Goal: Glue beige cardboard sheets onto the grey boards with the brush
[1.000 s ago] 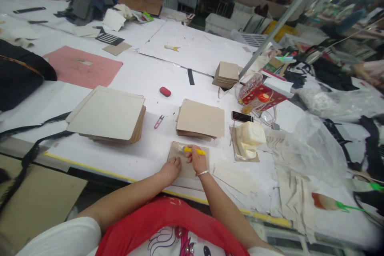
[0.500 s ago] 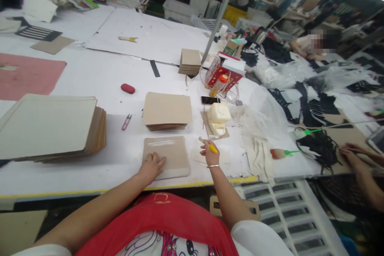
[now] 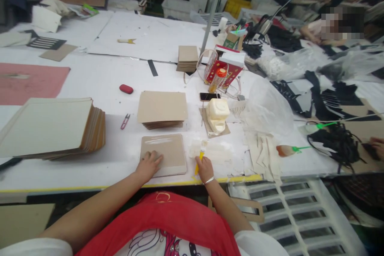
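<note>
My left hand (image 3: pixel 149 165) lies with fingers spread on the left part of a beige panel (image 3: pixel 171 150), which has a shiny, clear-looking surface. In my right hand (image 3: pixel 205 169) is a yellow-handled brush (image 3: pixel 201 156), gripped upright just right of the panel, its pale tip pointing away from me. Under the brush tip the white table carries a dried, yellowish smear (image 3: pixel 220 151). Behind the panel stands a stack of beige sheets (image 3: pixel 163 107). A cream-coloured plastic container (image 3: pixel 217 113) sits on a scrap of board behind my right hand.
On the left rises a tall stack of large boards (image 3: pixel 54 124). Pink thread snips (image 3: pixel 125 121) and a red case (image 3: pixel 126 89) lie beyond it. A phone (image 3: pixel 209 96), a red bag (image 3: pixel 223 70) and fabric strips (image 3: pixel 264 154) are to the right. Another person's hand (image 3: pixel 377 144) shows at the right edge.
My right hand has come down and slightly left, toward the table's front edge, and the brush has turned from slanting to nearly upright. My left hand stays on the panel.
</note>
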Demonstrator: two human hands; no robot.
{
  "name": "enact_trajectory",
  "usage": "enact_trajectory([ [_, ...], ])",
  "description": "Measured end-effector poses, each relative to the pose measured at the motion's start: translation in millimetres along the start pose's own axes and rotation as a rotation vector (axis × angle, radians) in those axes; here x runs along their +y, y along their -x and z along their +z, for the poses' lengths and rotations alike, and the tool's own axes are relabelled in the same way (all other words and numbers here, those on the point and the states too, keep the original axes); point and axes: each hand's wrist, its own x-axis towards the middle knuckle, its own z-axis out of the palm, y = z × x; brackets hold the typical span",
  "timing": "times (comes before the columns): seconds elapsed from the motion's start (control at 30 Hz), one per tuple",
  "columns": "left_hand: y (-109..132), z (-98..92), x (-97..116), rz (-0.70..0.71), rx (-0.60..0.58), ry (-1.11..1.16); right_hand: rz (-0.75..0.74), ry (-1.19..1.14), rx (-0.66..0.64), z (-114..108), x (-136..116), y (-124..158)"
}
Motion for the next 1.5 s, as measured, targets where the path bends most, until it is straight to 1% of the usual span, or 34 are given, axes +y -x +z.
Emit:
enact_trajectory([
  [0.17,-3,-7.7,3,0.052,-0.028,0.044,-0.037,-0.025,0.020,-1,8,1],
  [0.27,-10,-8.3,7,0.082,-0.053,0.061,-0.041,-0.039,0.041,-5,5,7],
  [0.33,-15,-8.6,13,0.110,-0.051,0.082,-0.078,-0.047,0.069,-4,1,12],
  [0.43,-23,-11.4,30,0.204,0.001,0.134,-0.096,-0.036,0.095,1,-4,21],
  [0.57,-37,-17.3,61,0.392,0.065,0.203,-0.058,-0.025,0.109,6,-5,26],
  [0.63,-46,-18.7,76,0.475,0.076,0.221,-0.058,-0.053,0.108,6,-4,27],
  [0.7,-56,-18.8,90,0.523,0.073,0.232,-0.044,-0.090,0.113,3,-2,26],
  [0.8,-72,-18.8,108,0.531,0.059,0.260,0.014,-0.149,0.133,-5,1,26],
  [0.9,-86,-22.2,122,0.470,0.036,0.319,0.070,-0.209,0.157,-16,1,25],
  [1.0,-94,-28.2,126,0.391,0.021,0.478,0.110,-0.291,0.199,-27,1,20],
  [1.07,-92,-31.1,118,0.337,0.036,0.650,0.124,-0.344,0.213,-33,3,14],
  [1.13,-85,-31.7,101,0.265,0.062,0.808,0.135,-0.378,0.189,-38,5,5],
  [1.2,-74,-29.7,74,0.162,0.085,0.917,0.155,-0.409,0.124,-42,6,-8],
  [1.3,-55,-23.1,25,-0.048,0.089,1.029,0.207,-0.523,0.010,-44,-2,-33],
  [1.4,-42,-15.0,-19,-0.272,0.120,1.091,0.257,-0.639,-0.050,-43,-21,-63],
  [1.5,-40,-7.4,-50,-0.470,0.217,1.103,0.306,-0.629,-0.050,-35,-44,-96],
])
